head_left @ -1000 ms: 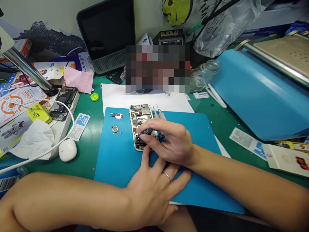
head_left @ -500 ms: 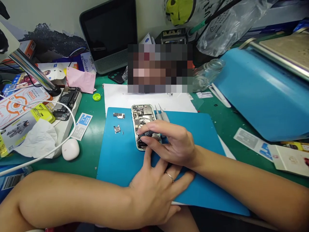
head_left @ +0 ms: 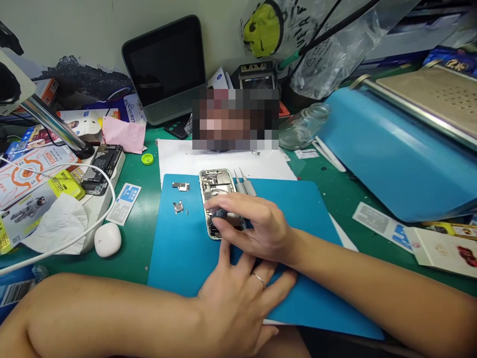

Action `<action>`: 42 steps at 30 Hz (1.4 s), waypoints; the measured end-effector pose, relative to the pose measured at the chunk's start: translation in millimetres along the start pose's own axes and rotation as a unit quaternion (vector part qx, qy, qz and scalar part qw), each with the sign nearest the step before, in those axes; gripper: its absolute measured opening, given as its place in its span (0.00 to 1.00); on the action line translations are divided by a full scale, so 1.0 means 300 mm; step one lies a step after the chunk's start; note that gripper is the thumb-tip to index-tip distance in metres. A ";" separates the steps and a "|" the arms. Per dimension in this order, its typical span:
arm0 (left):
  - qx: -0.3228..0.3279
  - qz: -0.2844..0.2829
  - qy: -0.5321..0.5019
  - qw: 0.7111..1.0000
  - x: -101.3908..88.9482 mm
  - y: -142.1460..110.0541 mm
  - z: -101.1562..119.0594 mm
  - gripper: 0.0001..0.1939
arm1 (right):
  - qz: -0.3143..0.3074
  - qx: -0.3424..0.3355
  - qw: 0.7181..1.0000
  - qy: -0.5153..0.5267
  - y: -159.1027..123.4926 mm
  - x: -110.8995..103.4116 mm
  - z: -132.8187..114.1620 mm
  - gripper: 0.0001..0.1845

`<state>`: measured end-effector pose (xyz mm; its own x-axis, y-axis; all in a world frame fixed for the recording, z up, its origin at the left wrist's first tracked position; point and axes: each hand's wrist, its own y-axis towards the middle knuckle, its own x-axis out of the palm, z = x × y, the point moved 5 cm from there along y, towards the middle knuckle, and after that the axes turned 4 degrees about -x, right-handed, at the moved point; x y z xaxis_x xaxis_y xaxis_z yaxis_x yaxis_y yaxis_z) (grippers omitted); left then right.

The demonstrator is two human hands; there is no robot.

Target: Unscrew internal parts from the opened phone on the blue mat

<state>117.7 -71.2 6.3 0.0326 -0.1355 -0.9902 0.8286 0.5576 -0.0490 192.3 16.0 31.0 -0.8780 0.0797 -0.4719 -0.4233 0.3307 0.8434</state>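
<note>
An opened phone (head_left: 215, 185) with its insides showing lies on a blue work mat (head_left: 179, 243). My right hand (head_left: 257, 226) is closed on a small dark screwdriver (head_left: 220, 214), its cap under my fingertips, held upright over the phone's lower half. My left hand (head_left: 233, 298) rests flat on the mat below the phone, fingers spread, index finger touching the phone's bottom edge; a ring sits on one finger. Two small metal parts (head_left: 180, 187) lie on the mat left of the phone. Two more screwdrivers (head_left: 244, 183) lie right of it.
A second opened phone (head_left: 101, 166) sits on a white box at the left, near a white cable (head_left: 67, 243) and a white oval object (head_left: 107, 239). A dark screen (head_left: 166, 67) stands at the back. A glass jar (head_left: 303, 127) and a blue-covered machine (head_left: 395, 144) stand at the right.
The view has shifted slightly downward. My right hand has turned the screwdriver a little on the phone; my left hand stays flat on the mat.
</note>
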 end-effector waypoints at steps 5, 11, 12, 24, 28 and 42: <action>-0.003 0.010 -0.001 1.000 0.008 -0.004 0.004 0.40 | -0.012 -0.013 1.000 -0.018 0.008 -0.005 -0.006 0.31; -0.002 0.009 0.007 1.000 0.011 -0.002 0.005 0.40 | -0.006 -0.034 0.999 -0.034 0.015 -0.009 -0.019 0.30; -0.003 0.008 0.008 1.000 0.011 -0.002 0.004 0.40 | -0.004 -0.034 0.999 -0.035 0.015 -0.009 -0.020 0.30; 0.001 0.001 -0.006 1.000 0.012 0.000 0.003 0.40 | -0.005 -0.025 1.000 -0.013 0.018 -0.008 -0.019 0.27; -0.003 0.001 -0.002 1.000 0.011 0.001 0.003 0.39 | -0.018 -0.042 0.999 -0.019 0.022 -0.006 -0.024 0.26; -0.001 0.003 0.002 1.000 0.007 -0.003 0.001 0.39 | 0.017 -0.059 0.998 -0.025 0.019 -0.008 -0.025 0.26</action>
<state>117.2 -72.2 4.4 0.0345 -0.1287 -0.9911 0.8271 0.5604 -0.0440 190.1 10.7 38.9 -0.8814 0.1377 -0.4518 -0.4186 0.2151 0.8823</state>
